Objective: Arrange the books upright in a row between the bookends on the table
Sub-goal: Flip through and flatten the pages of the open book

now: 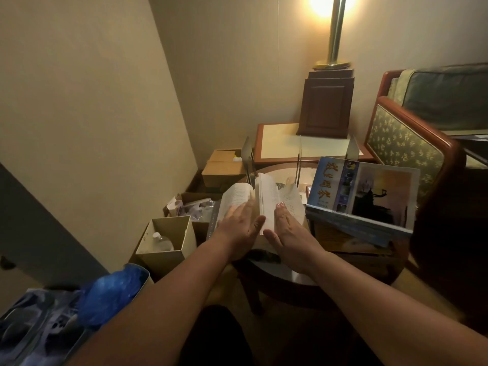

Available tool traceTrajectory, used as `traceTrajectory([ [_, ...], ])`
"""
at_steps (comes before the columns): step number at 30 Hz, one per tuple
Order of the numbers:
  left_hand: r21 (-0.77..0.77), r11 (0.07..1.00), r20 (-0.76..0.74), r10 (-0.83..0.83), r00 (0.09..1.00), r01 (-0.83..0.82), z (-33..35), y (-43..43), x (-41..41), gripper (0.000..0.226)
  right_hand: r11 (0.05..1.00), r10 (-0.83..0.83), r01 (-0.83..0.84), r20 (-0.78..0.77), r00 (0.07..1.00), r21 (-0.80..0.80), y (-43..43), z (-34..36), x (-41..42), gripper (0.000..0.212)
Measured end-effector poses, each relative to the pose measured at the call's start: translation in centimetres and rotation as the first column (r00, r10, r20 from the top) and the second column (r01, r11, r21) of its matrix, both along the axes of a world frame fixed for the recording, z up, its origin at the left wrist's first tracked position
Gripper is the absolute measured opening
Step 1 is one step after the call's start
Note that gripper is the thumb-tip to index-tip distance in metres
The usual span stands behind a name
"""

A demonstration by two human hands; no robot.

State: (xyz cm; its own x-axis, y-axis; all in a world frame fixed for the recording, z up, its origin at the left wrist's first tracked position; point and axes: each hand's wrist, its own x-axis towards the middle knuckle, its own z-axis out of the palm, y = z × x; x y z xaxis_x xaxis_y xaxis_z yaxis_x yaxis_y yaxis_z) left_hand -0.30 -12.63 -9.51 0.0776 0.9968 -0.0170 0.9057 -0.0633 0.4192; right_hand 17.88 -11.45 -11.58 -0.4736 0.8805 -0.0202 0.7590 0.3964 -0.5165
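Note:
An open book (266, 196) with white printed pages lies spread on the round glass-topped table (295, 276). My left hand (237, 223) presses flat on its left pages. My right hand (287, 225) rests flat on its right pages. To the right, a large blue book with yellow characters on its cover (364, 191) sits tilted on top of a pile of other books (348, 239). Behind the open book stand thin metal bookends, one at the left (247, 157), one in the middle (299, 165) and one at the right (352, 149).
A low side table (277, 143) behind carries a dark wooden lamp base (327, 107). An upholstered armchair (406, 143) stands at the right. Cardboard boxes (169, 241) with a bottle fill the floor at the left, beside a blue plastic bag (111, 294).

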Motion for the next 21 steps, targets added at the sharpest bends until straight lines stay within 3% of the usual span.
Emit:
traceTrajectory([
  [8,0.009,0.979,-0.241,-0.195,0.951,0.203,1.1,-0.1,-1.7,0.089,0.997,0.078,-0.077,-0.042,0.996,0.011,0.2,0.0,0.9,0.113],
  [11,0.131,0.940,-0.377,-0.247,0.893,0.315,0.9,0.4,-2.5,0.092,0.994,0.105,-0.104,-0.009,0.994,0.043,0.5,-0.3,1.0,0.114],
  [16,0.373,0.755,-0.469,-0.349,0.811,0.540,2.0,0.8,-2.2,0.061,0.990,0.125,-0.127,0.037,0.992,0.068,0.8,-0.1,0.8,0.112],
  [19,0.398,0.633,-0.541,-0.422,0.728,0.663,2.6,0.7,-2.5,0.038,0.990,0.132,-0.134,0.035,0.991,0.051,1.0,0.4,0.7,0.111],
  [21,0.390,0.618,-0.568,-0.422,0.707,0.682,2.8,0.5,-3.1,0.035,0.989,0.136,-0.138,0.045,0.990,0.050,1.0,0.7,0.7,0.110],
])
